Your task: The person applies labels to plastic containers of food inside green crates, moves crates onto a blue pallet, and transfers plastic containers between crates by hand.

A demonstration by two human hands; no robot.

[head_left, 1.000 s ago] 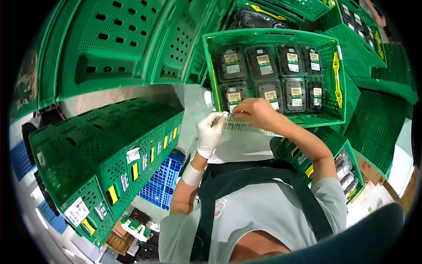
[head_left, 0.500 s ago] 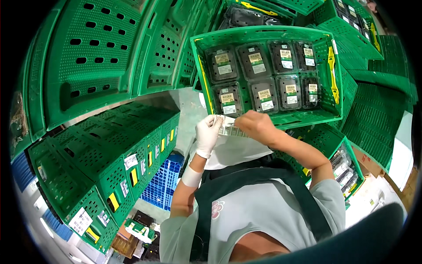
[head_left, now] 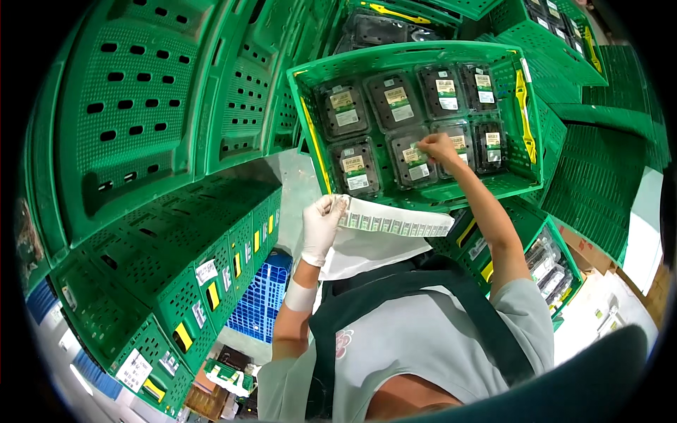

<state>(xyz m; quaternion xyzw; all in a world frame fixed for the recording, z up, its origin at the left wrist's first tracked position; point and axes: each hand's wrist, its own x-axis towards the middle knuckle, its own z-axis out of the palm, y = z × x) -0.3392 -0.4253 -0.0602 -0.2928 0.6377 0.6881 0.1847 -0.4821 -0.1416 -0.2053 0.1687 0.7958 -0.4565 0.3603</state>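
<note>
Nearby, green crates [head_left: 185, 299] crowd the open crate [head_left: 508, 187], whose dark packs [head_left: 345, 106] bear beige-and-green labels [head_left: 355, 173]. The left hand [head_left: 321, 229] pinches a sticker strip [head_left: 395, 226] before it; the right hand [head_left: 438, 146], fingers bunched, partly hides one pack, its grip unclear.

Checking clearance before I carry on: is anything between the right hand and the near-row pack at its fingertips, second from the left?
Nothing visible stands between the right hand and that pack; the fingertips are over its right side, contact unclear. The green crate's near wall passes under the forearm, not between them.
</note>
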